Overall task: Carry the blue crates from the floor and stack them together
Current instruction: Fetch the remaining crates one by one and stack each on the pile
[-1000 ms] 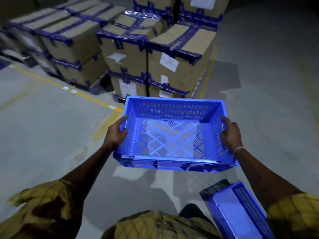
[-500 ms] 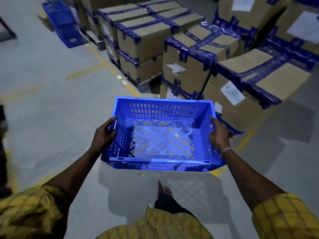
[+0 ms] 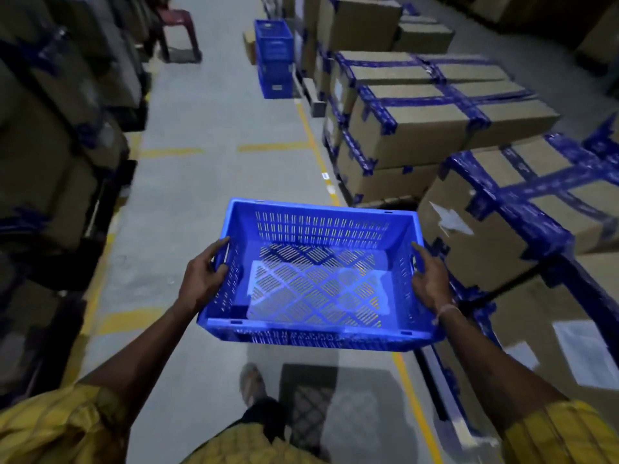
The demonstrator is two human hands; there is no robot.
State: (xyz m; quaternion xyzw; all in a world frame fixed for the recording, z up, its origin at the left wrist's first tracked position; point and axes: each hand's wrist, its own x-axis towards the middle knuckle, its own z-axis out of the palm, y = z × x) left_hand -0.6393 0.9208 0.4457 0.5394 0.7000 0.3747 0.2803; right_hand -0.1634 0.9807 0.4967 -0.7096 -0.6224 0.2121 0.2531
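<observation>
The left hand grips the left side handle of a blue crate, and the right hand grips the right side handle, so the crate is held level in the air in front of the person, above the floor. Far ahead a stack of blue crates stands beside taped cardboard boxes lining the right of the aisle.

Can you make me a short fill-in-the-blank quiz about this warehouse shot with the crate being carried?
1. The carried crate is held by ____ hands, the left hand and the right hand.
2. Inside, the carried crate is ____.
3. The crate stack down the aisle is coloured ____.
4. The cardboard boxes are bound with ____ tape.

Missing words: two; empty; blue; blue
</observation>
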